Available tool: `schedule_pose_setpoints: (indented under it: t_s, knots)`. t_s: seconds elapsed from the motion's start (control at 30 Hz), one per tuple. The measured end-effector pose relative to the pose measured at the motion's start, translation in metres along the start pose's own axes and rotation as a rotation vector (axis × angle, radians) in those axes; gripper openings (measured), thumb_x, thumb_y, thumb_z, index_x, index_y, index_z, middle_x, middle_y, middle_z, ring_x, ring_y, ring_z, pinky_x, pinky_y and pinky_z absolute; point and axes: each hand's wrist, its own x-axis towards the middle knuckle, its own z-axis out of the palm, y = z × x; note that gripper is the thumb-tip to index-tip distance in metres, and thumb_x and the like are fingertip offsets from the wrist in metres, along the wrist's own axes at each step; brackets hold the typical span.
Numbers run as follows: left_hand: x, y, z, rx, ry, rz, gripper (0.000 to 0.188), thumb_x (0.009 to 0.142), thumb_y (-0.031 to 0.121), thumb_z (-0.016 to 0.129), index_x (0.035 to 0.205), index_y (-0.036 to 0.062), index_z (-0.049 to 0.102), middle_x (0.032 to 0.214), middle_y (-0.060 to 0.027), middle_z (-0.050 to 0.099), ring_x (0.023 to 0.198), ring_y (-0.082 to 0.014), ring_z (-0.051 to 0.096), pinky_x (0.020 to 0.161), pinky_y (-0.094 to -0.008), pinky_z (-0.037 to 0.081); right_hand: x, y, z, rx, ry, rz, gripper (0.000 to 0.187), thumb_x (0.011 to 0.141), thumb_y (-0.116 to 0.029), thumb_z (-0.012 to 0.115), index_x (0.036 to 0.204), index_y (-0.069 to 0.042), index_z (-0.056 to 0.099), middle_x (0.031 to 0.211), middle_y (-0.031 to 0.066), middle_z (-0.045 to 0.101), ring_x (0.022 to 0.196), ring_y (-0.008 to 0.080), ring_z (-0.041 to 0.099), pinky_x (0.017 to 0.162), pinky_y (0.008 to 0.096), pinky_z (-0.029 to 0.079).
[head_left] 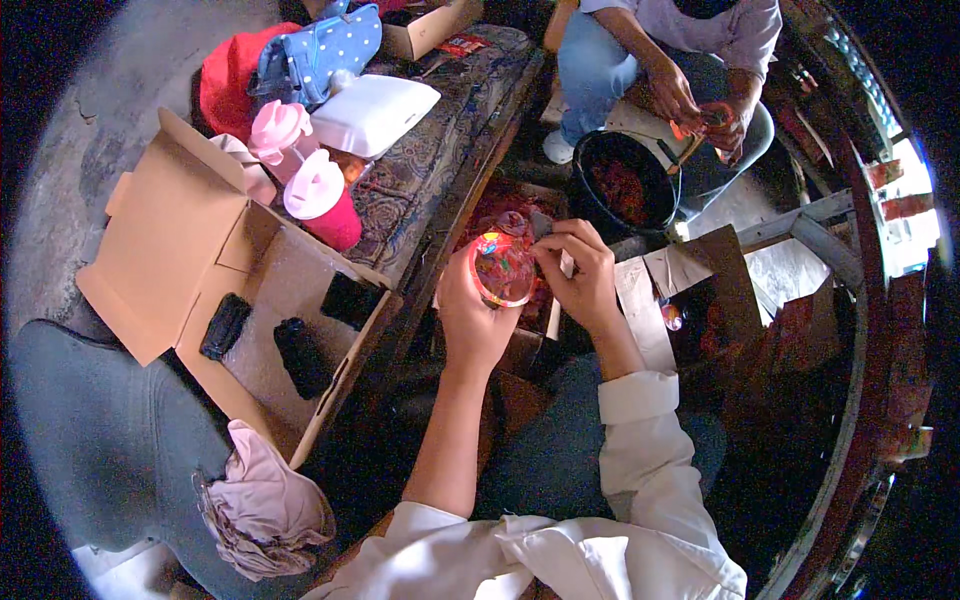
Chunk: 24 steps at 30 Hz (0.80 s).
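My left hand (466,310) is closed around a round, clear piece with a glowing red-orange rim (503,270), holding it up in front of me. Coloured specks show through its middle. At its upper right edge, the fingers of my right hand (583,268) are bent in a pinch by a small grey flat piece (541,224). Whether the grey piece touches the rim I cannot tell. Below both hands sits a box with reddish pieces (487,212), partly hidden by them.
An open cardboard box (160,260) with black bundles (300,357) lies left. Pink-lidded tumblers (335,215) and a white foam container (375,112) stand on a patterned bench (440,130). Ahead right, a co-worker's hands (705,115) work beside a black bucket (585,185) with reddish contents.
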Motion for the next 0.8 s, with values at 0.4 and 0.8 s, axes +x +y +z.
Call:
schedule_pose_setpoints:
  t_s: [0.4,0.8]
  knots:
    - [-0.0006,0.0008,0.0005,0.009,-0.049,-0.03,0.06,0.056,0.013,0.077,0.107,0.0001,0.048,0.098,-0.0147,0.057,0.092,-0.029,0.056,0.082,-0.0366,0.043,-0.0005,0.0054,-0.0031,0.081,0.011,0.045,0.014,0.061,-0.007,0.069,0.074,-0.008,0.064,0.079,0.0066,0.058,0.072,0.0246,0.054,0.066,0.0338,0.043]
    - [0.0012,0.002,-0.0017,0.163,-0.073,0.04,0.061,0.053,0.012,0.078,0.106,0.0008,0.049,0.097,-0.0154,0.057,0.09,-0.0315,0.056,0.082,-0.0375,0.044,-0.0009,0.0067,-0.0052,-0.115,-0.094,-0.097,0.015,0.061,-0.015,0.071,0.073,-0.01,0.063,0.079,0.0037,0.058,0.078,0.0245,0.053,0.074,0.0373,0.04]
